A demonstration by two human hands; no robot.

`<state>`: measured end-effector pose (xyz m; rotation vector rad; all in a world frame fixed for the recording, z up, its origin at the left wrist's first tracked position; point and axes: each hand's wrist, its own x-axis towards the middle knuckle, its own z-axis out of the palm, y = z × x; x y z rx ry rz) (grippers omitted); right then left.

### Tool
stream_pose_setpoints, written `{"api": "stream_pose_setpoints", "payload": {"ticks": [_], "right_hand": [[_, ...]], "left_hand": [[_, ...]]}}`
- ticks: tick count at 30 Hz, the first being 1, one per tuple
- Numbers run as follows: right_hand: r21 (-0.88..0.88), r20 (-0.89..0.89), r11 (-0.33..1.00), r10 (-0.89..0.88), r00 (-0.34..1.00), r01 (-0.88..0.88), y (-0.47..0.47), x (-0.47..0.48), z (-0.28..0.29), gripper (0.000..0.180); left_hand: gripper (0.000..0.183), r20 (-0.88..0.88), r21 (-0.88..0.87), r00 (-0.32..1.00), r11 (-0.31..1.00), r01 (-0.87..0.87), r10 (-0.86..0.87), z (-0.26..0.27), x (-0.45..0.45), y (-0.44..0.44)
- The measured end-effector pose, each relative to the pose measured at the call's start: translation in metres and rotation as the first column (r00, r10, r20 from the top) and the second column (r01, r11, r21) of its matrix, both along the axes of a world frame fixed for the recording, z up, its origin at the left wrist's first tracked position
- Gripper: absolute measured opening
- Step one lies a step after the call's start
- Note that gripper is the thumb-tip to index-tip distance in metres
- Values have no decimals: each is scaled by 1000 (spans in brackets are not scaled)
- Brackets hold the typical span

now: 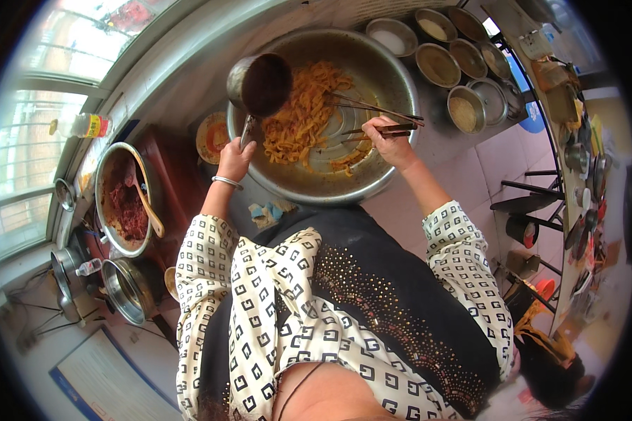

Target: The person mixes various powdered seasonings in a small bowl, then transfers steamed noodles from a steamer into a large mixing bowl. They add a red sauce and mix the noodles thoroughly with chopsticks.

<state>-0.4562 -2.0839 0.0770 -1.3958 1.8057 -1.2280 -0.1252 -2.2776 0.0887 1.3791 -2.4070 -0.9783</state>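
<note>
My left hand (235, 159) grips the handle of a deep metal ladle (237, 84) and holds it over the left side of a large metal basin (321, 194). The ladle's inside looks dark; I cannot tell what it contains. Broad orange-coloured noodles (300, 121) are heaped in the basin, mostly left of its middle, with a few strands near the front right wall. In my right hand (388, 142) is a pair of dark-ended chopsticks (400, 129), tips pointing left over the basin floor. A second, longer pair of chopsticks (371, 107) reaches from the noodles to the right rim.
Several metal bowls (438, 64) stand at the back right, some holding pale powder or grains. Left are a sauce-stained plate (210, 138) and a pot of dark red paste (129, 210) with a wooden-handled spoon (150, 213). A cloth (271, 213) lies before the basin. Another person (550, 363) is at lower right.
</note>
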Motion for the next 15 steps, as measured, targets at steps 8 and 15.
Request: {"api": "stream_pose_setpoints", "payload": {"ticks": [8, 15], "right_hand": [[69, 23, 995, 76, 997, -77, -15, 15, -16, 17], [67, 354, 995, 51, 934, -80, -26, 9, -16, 15]], "left_hand": [[29, 258, -232, 958, 971, -63, 124, -15, 16, 11], [31, -81, 5, 975, 978, -208, 208, -13, 39, 17]]}}
